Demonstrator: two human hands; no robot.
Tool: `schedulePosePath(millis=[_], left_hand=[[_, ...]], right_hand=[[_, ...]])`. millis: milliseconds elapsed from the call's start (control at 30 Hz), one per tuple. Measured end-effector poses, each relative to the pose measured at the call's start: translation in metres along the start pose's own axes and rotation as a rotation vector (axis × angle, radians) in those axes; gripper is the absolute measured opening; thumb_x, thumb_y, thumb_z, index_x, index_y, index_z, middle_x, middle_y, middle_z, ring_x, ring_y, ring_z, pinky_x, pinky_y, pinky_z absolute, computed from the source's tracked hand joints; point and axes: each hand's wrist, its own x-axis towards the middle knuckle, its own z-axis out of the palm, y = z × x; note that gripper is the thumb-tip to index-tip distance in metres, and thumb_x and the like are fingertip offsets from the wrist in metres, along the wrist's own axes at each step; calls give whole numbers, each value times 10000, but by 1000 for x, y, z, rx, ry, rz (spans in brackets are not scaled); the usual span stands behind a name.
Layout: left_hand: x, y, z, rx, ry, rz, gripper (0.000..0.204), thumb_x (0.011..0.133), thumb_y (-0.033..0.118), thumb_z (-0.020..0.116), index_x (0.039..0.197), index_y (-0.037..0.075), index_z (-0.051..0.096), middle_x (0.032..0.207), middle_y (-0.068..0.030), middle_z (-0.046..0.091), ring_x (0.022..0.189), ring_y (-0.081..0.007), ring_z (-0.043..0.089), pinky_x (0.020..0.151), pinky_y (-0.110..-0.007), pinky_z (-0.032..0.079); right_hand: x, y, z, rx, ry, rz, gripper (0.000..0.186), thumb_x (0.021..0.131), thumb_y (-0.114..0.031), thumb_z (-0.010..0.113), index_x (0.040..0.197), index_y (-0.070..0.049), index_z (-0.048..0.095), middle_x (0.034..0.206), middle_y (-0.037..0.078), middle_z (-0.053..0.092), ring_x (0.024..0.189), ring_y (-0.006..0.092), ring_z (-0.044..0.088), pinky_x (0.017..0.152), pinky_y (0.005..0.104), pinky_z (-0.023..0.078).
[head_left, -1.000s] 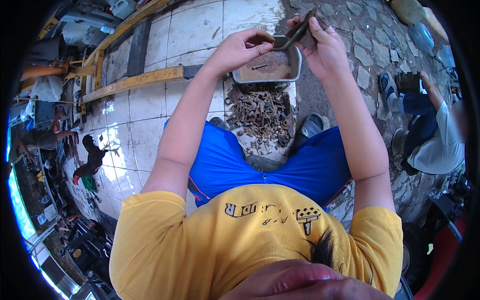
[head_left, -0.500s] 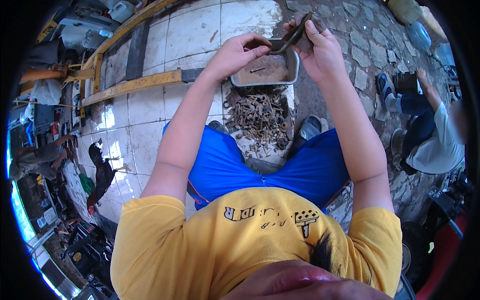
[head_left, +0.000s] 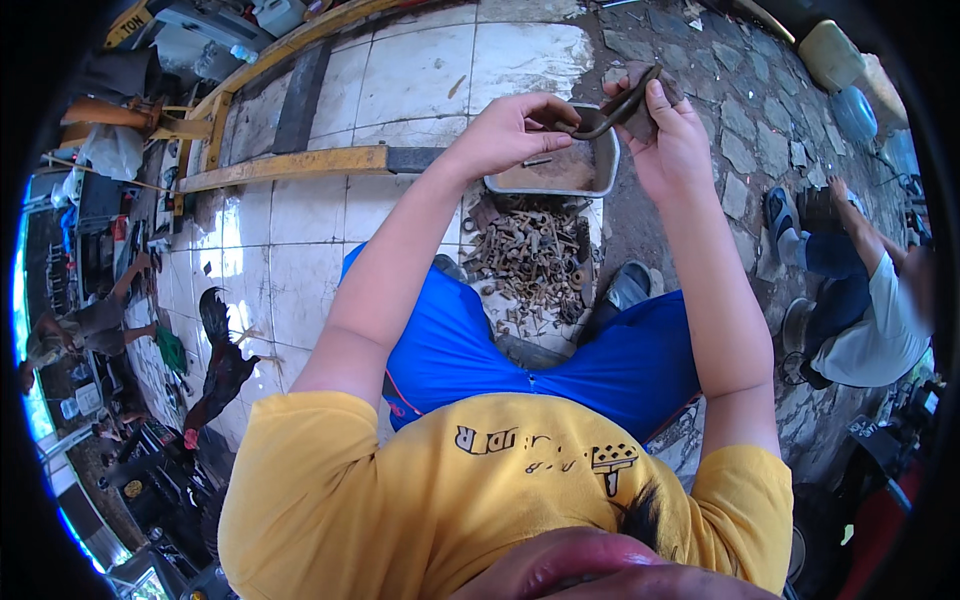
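My right hand is closed on a brown-grey rag and the upper part of a dark, curved metal rod. The fingers of my left hand are bent round the rod's lower left end. Exactly what my left fingertips touch is partly hidden. Both hands are raised over a grey metal tray with brownish liquid or residue inside. A small dark pin shows in the tray. Between my feet lies a heap of rusty bolts, nuts and other small metal parts.
A yellow metal frame stands on the white tiles at left. Beyond it, a dark chicken is on the floor. At right a person in a light shirt sits low on stone paving. Plastic jugs stand at the far right.
The whole view has shifted, so the tray, heap and hands appear lower and farther right. Both hands keep hold of the rod, with little change in their grip.
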Motion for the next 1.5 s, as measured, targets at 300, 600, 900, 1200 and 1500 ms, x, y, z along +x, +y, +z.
schedulePosePath(millis=[300,600,900,1200,1500], left_hand=[[4,-1,-2,82,-35,-50,316,1011,262,742,1236,40,729,1065,-72,778,955,-137,717,880,-309,569],[-4,8,1,95,-20,64,314,959,161,789,1225,8,723,1113,-81,773,1032,-161,724,939,-332,564],[-4,3,25,293,-26,58,310,1007,266,720,1156,-5,739,1045,-142,766,985,-251,734,884,-364,559],[-1,5,10,675,100,77,445,1076,375,581,902,-25,667,867,-196,661,836,-383,649,755,-441,499],[2,-6,13,657,122,137,424,1086,349,549,902,-24,636,874,-220,660,877,-441,626,787,-493,494]], right_hand=[[2,4,-4,-2,-43,2,245,1112,-204,553,1249,-26,649,1205,138,733,1160,297,717,980,456,594],[-4,-2,1,-47,-9,13,227,1130,-163,496,1198,-14,655,1148,150,737,1105,275,729,932,441,604],[4,19,0,-39,-66,31,228,1125,-204,511,1146,-53,681,1104,115,752,1037,218,739,899,375,607],[26,4,-20,56,99,33,274,1117,-173,493,1262,19,623,1196,157,727,1102,271,739,987,450,620],[22,22,-7,215,47,254,365,1148,-242,408,1307,31,591,1286,174,695,1201,284,693,1084,451,555]])
